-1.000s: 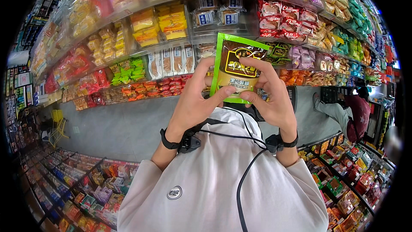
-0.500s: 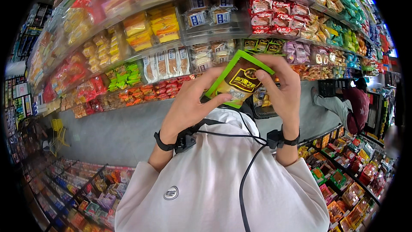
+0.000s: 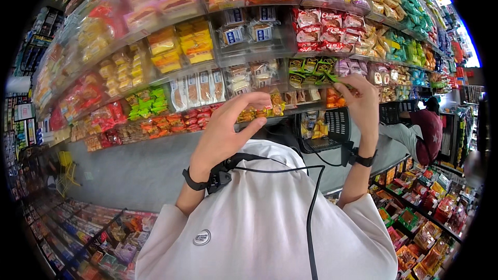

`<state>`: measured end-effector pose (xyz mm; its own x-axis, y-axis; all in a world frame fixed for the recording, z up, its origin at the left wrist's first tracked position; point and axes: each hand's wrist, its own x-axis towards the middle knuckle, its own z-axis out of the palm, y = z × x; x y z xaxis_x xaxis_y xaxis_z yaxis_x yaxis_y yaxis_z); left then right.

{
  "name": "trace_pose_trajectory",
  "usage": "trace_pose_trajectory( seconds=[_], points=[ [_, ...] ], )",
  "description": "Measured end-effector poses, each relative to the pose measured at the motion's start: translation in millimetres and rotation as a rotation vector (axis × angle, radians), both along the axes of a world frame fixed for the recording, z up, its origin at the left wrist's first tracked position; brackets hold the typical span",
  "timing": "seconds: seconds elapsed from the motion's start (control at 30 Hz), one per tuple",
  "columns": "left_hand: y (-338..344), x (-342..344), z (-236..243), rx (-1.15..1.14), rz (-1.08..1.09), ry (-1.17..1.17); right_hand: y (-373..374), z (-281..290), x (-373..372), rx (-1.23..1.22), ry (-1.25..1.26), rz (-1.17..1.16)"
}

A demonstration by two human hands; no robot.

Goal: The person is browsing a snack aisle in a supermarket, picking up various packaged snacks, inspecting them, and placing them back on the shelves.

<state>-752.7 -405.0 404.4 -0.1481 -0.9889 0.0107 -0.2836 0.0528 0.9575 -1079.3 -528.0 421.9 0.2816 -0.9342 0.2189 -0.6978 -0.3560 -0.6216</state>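
My left hand (image 3: 228, 129) is open in front of the middle shelves, its fingers curved and apart from the thumb, holding nothing. My right hand (image 3: 360, 103) is closed on a green packet (image 3: 327, 78), seen nearly edge-on, at a bin of similar green-and-black packets (image 3: 309, 66). Purple packets (image 3: 353, 67) sit just right of that bin, and orange packs (image 3: 333, 98) lie just below it. A black strap with a device sits on each wrist.
A black basket (image 3: 336, 132) with yellow packages stands below the shelves. A person in maroon (image 3: 426, 137) is low down at the right. Tiered snack shelves (image 3: 218, 59) arch across the view, with more racks behind me. A yellow metal frame (image 3: 68, 168) stands on the grey floor (image 3: 124, 168) at the left.
The green packet has left my left hand and moved up and right in my right hand to the bin. The basket shows more fully, and my left hand is now empty.
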Motion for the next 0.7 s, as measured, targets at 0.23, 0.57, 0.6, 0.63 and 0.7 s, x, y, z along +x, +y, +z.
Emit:
trace_pose_trajectory(
  seconds=[0.23, 0.57, 0.6, 0.63, 0.7],
  points=[
    [-11.6, -12.9, 4.6, -0.327, 0.093, -0.140, 19.9, 10.5, 59.6, 0.158, -0.200, 0.275],
    [-6.4, -13.8, 5.7, -0.257, 0.159, -0.010, 28.7, 19.9, 76.7, 0.235, -0.347, 0.391],
    [-4.5, -14.9, 6.8, -0.210, 0.188, -0.005, 28.9, 18.4, 77.8, 0.238, -0.348, 0.394],
    [-3.2, -15.9, 7.1, -0.164, 0.217, 0.002, 29.4, 17.0, 79.0, 0.222, -0.346, 0.406],
    [-2.7, -17.4, 3.9, -0.138, 0.243, 0.018, 30.1, 14.8, 81.6, 0.211, -0.345, 0.422]
  ],
)
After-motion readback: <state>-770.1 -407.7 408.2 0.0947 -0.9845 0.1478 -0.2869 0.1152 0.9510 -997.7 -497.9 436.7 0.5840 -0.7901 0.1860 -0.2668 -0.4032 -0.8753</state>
